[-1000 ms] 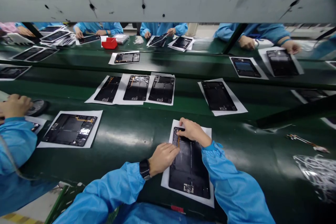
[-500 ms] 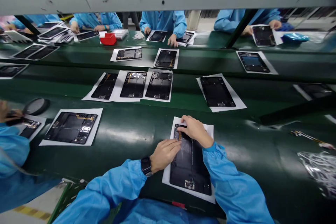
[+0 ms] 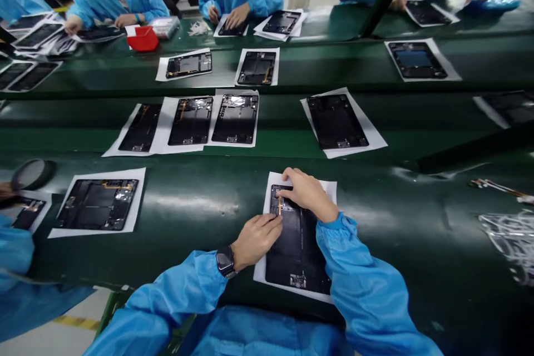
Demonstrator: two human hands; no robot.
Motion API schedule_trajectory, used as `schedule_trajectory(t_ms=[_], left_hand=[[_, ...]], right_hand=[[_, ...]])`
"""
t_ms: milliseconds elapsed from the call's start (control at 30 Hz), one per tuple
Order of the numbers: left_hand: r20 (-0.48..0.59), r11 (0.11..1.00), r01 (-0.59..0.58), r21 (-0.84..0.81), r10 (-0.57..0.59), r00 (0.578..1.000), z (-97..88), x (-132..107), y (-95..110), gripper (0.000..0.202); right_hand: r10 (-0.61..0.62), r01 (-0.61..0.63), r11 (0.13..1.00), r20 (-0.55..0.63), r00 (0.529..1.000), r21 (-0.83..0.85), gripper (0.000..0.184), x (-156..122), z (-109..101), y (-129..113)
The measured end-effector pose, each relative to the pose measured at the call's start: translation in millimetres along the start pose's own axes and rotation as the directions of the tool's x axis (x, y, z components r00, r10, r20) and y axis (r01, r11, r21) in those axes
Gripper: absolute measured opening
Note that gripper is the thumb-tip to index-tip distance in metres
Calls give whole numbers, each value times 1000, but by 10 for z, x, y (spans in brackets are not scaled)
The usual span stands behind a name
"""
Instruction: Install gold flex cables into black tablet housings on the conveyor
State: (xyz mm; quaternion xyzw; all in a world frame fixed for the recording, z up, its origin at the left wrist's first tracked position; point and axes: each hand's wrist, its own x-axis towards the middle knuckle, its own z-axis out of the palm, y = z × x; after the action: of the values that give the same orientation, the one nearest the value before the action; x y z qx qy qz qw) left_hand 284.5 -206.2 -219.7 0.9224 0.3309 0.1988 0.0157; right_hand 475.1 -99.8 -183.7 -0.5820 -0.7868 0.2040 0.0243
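Observation:
An open black tablet chassis [image 3: 297,245] lies on a white sheet [image 3: 261,270] on the green belt in front of me. My right hand [image 3: 307,193] rests on its top end, fingertips pinched on a small orange flex strip [image 3: 279,206]. My left hand [image 3: 256,239] lies on the chassis's left edge, fingers together and pointing at the same strip. A dark watch [image 3: 226,262] sits on my left wrist. Both arms wear blue sleeves.
Other chassis on white sheets lie on the belt: one at the left [image 3: 97,204], three side by side [image 3: 189,121], one further right [image 3: 336,121]. A person's blue sleeve [image 3: 14,245] is at the left. Crumpled clear film [image 3: 511,245] and thin strips [image 3: 498,188] lie right. People in blue work across the line beside a red tray [image 3: 142,39].
The view has tilted up, so the grey overhead beam has left the frame. My hands stay on the chassis's top end, and my left fingertips have closed in on the orange strip.

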Motion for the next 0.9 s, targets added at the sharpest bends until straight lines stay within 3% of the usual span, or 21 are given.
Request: schedule_trajectory(t_ms=[467, 633, 733, 833, 900], left_hand=[[-1, 1000, -20, -7, 20, 1000, -24, 19, -5, 18], [56, 999, -16, -31, 17, 998, -63, 50, -5, 18], [89, 996, 11, -84, -4, 996, -112, 61, -25, 22], [107, 988, 37, -151, -21, 994, -150, 51, -63, 29], [131, 987, 28, -160, -7, 991, -163, 41, -84, 30]], right_hand=[[5, -5, 1000, -4, 1000, -5, 37, 2, 12, 3], [25, -25, 1000, 0, 1000, 2, 33, -26, -32, -37], [-17, 16, 996, 13, 1000, 91, 15, -94, -107, -42], [-90, 76, 969, 47, 995, 235, 32, -226, -216, -34], [-87, 69, 957, 50, 995, 283, 31, -354, -297, -36]])
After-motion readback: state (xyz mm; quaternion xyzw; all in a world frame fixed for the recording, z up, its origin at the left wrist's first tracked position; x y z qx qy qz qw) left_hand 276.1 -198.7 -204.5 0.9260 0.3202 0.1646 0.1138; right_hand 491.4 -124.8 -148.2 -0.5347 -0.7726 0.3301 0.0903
